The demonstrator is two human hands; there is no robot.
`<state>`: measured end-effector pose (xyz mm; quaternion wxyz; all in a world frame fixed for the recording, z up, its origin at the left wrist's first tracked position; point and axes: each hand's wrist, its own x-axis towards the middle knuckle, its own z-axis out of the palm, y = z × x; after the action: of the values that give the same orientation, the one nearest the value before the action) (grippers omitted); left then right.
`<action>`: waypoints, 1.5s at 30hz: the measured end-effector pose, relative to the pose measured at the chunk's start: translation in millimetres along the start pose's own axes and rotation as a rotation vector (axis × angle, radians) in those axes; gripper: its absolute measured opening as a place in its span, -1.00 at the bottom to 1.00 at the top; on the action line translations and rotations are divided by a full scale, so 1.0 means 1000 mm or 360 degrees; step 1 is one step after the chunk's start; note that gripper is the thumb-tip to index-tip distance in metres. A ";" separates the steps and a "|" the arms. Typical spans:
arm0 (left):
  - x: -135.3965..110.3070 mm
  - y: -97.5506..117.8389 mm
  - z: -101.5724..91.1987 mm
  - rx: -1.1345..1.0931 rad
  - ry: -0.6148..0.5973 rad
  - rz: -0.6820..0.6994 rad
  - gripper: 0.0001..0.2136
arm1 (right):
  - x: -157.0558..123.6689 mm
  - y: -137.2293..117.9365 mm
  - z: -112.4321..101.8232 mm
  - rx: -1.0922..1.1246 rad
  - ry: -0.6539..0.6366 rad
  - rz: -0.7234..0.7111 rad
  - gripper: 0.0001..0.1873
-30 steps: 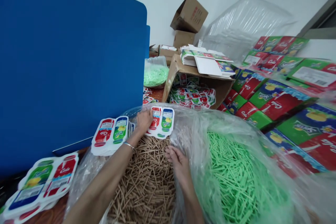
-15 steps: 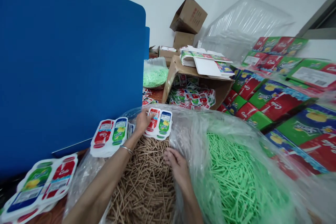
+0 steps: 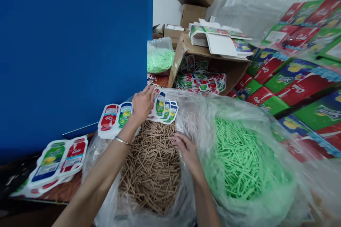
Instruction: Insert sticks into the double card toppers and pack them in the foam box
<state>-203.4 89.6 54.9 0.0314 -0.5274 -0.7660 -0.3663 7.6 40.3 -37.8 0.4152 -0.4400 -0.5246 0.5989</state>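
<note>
My left hand (image 3: 143,104) is closed over the left part of a bottle-shaped Cola and Sprite printed card (image 3: 160,103). That card is tilted, and other cards of the same kind (image 3: 173,112) lie fanned out to its right. My right hand (image 3: 188,150) hovers low at the right side of the brown paper sticks (image 3: 150,170), its thumb and fingertips together. Whether anything is between those fingertips is too small to make out. The brown sticks fill a clear plastic bag (image 3: 103,191). Left of my left hand is another stack of printed cards (image 3: 109,117).
A bag of green sticks (image 3: 239,163) stands at the right. More cards (image 3: 57,159) lie at the lower left beside a blue panel (image 3: 74,49). Behind are an open carton (image 3: 183,48) of cards, flat printed boxes (image 3: 220,40) and stacked Cola and Sprite boxes (image 3: 301,81).
My left hand has shifted further over the cards, and the neat stack is now fanned with its upper card tilted. My right hand stays by the brown sticks. The view has tipped downward.
</note>
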 end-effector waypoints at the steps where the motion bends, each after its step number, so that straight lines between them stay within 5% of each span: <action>1: -0.005 0.004 -0.009 -0.0069 0.0050 0.0017 -0.70 | -0.003 -0.002 -0.001 -0.0008 0.0018 0.0000 -0.58; 5: -0.045 0.013 -0.047 -0.0385 0.0189 -0.0028 -0.54 | -0.015 -0.017 -0.003 -0.0073 0.0182 -0.0174 -0.54; 7: -0.077 0.011 -0.059 -0.0967 0.0201 -0.0195 -0.62 | -0.022 -0.023 -0.002 -0.0064 0.0207 -0.0327 -0.46; 12: -0.149 -0.009 -0.064 -0.1341 -0.0090 -0.0805 -0.71 | -0.042 -0.019 0.010 0.0034 -0.0201 -0.0146 -0.65; 17: -0.179 -0.036 -0.065 -0.1652 -0.0621 -0.1423 -0.76 | -0.059 -0.001 0.027 -0.0075 -0.0370 0.0051 -0.71; 19: -0.183 -0.046 -0.069 -0.1580 -0.0504 -0.1483 -0.75 | -0.069 0.005 0.030 -0.0305 -0.0545 -0.0035 -0.73; 22: -0.187 -0.060 -0.076 -0.1521 -0.0055 -0.1548 -0.72 | -0.089 0.022 0.031 -0.0883 -0.0750 -0.0383 -0.78; 27: -0.193 -0.071 -0.075 -0.1627 0.0404 -0.1530 -0.72 | -0.118 0.068 0.041 -0.1690 -0.0539 -0.1192 -0.60; 33: -0.198 -0.074 -0.075 -0.1727 0.0483 -0.1500 -0.75 | -0.118 0.079 0.052 -0.2053 -0.0422 -0.1156 -0.61; 39: -0.201 -0.077 -0.080 -0.1814 0.0632 -0.1428 -0.77 | -0.113 0.069 0.032 -0.2029 -0.0345 -0.1206 -0.67; 45: -0.205 -0.076 -0.075 -0.1855 0.0525 -0.1424 -0.84 | -0.105 0.051 0.023 -0.2393 -0.0316 -0.1152 -0.61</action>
<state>-202.0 -129.2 -19.3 -0.2903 -0.0352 -0.5745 -0.7645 11.2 -71.5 -77.3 0.1298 -0.3493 -0.9269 -0.0445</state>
